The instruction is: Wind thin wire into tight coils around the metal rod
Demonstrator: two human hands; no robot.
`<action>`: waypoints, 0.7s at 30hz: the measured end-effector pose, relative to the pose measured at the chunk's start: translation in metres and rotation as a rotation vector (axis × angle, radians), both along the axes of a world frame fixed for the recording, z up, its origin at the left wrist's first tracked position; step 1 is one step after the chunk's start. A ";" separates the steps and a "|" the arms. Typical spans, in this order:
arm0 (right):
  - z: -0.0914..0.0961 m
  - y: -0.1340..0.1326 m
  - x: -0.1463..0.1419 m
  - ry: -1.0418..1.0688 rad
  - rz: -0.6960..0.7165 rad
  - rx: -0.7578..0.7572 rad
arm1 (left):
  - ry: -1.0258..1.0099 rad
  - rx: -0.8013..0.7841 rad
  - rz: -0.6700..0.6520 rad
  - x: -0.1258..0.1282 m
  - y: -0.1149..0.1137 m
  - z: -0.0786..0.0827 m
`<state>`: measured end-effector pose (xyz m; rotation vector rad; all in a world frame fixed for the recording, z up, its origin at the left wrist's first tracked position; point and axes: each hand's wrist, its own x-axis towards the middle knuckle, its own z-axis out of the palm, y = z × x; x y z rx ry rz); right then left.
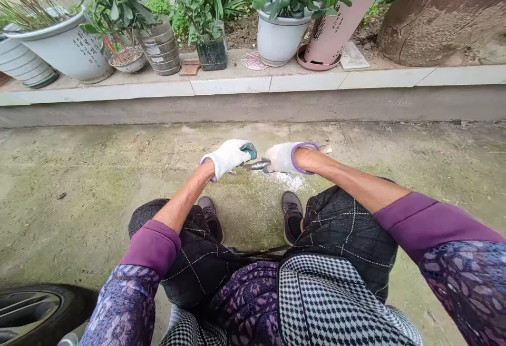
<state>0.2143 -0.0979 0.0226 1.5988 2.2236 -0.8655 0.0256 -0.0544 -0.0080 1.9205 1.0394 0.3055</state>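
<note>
I sit with both arms stretched out over my knees above a concrete yard floor. My left hand (228, 157) wears a white work glove with green fingertips and is closed, touching the near end of a thin metal tool (256, 165). My right hand (283, 157), in a matching glove with a purple cuff, grips the same tool; a pale tip (326, 149) sticks out beyond it to the right. What kind of tool it is stays unclear. A patch of white powder (291, 180) lies on the floor just under my hands, between my two dark shoes (291, 210).
A raised tiled ledge (233, 83) runs across the far side, carrying several potted plants, among them a large white pot (67, 51), a white pot (279, 40) and a tilted pink pot (336, 30). A dark tyre-like object (35, 312) sits at the bottom left.
</note>
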 end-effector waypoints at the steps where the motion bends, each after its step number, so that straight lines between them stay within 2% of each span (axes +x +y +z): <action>1: 0.001 0.006 0.001 -0.019 -0.016 0.027 | -0.013 -0.033 0.022 0.001 -0.002 0.001; 4: 0.005 0.021 0.014 -0.034 -0.090 0.156 | -0.078 -0.162 0.130 0.002 -0.004 0.005; 7: 0.013 0.026 0.028 0.156 -0.268 0.225 | -0.166 -0.233 0.213 0.003 -0.002 0.011; 9: 0.020 0.023 0.035 0.380 -0.407 0.169 | -0.228 -0.258 0.225 0.004 0.000 0.016; 11: 0.028 0.016 0.037 0.593 -0.485 0.075 | -0.276 -0.275 0.219 0.006 -0.001 0.021; 13: 0.034 0.008 0.036 0.745 -0.474 -0.038 | -0.297 -0.268 0.225 0.008 -0.002 0.026; 16: 0.036 -0.003 0.033 0.837 -0.364 -0.197 | -0.304 -0.236 0.156 0.009 -0.004 0.032; 19: 0.029 -0.009 0.031 0.785 -0.239 -0.271 | -0.291 -0.228 0.045 0.005 -0.003 0.032; 21: 0.022 -0.011 0.028 0.673 -0.171 -0.294 | -0.243 -0.193 0.027 0.002 -0.002 0.028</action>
